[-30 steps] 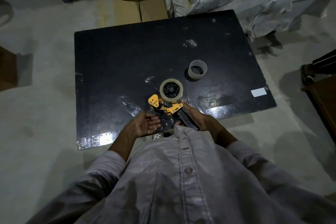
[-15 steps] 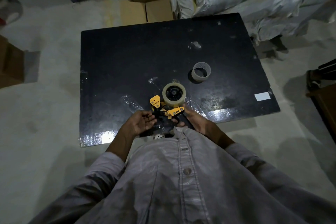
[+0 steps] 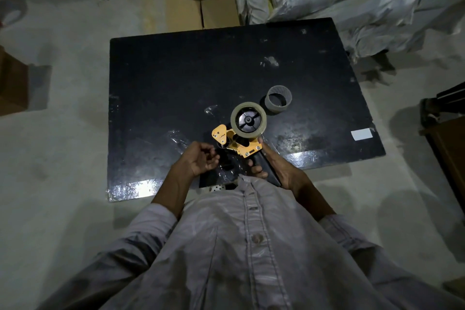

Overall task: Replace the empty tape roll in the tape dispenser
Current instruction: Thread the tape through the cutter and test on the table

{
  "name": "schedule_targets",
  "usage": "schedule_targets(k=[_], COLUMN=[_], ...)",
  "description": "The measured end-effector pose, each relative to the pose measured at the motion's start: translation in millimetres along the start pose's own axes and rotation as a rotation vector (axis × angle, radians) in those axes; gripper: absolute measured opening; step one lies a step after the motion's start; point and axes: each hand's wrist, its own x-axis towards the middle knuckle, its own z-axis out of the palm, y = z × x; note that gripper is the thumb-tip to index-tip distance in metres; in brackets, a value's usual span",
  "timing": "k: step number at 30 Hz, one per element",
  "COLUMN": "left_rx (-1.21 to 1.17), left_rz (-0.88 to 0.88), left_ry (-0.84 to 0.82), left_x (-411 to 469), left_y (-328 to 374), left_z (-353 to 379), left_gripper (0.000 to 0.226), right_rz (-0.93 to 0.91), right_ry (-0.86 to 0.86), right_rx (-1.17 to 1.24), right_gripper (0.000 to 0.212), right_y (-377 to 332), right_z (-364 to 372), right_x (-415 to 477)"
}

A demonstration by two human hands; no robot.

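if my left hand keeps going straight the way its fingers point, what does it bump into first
Most likely the tape dispenser: your left hand curls toward its orange front, just short of it. Your right hand holds the handle. Depth is hard to judge from above.

A right hand (image 3: pixel 279 168) grips the black handle of a yellow tape dispenser (image 3: pixel 239 142) loaded with a tape roll (image 3: pixel 248 120) near the black surface's (image 3: pixel 176 78) front edge; the left hand (image 3: pixel 201 160) curls beside it, an empty tape core (image 3: pixel 278 100) standing nearby.

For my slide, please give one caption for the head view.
Right hand holds tape dispenser with new roll; empty core stands on black table.
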Motion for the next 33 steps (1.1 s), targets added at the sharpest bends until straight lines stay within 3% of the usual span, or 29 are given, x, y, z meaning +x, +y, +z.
schedule_targets(k=[7,18,21,27,31,33], left_rx=[-0.027,-0.025,-0.072,-0.152,-0.403,-0.320], left_rz=[0.016,0.084,0.097,0.127,0.194,0.217], left_ry=[-0.004,-0.107,-0.122,-0.104,-0.109,-0.108], left_x=[-3,-18,-22,-29,-26,-26], left_y=[3,15,15,23,48,63], left_z=[8,16,17,26,-2,-13], left_gripper=[0.027,0.023,0.013,0.028,0.013,0.015], right_rz=[0.073,0.096,0.094,0.070,0.061,0.064], right_ry=[0.021,-0.071,-0.060,-0.060,-0.020,-0.001], right_rx=[-0.168,-0.153,-0.155,-0.151,-0.138,-0.096], right_gripper=[0.081,0.082,0.083,0.082,0.083,0.086], right_y=[-12,-36,-37,-46,-44,-40], right_z=[6,22,25,30,17,4], right_x=[-17,-43,-45,-50,-60,-65])
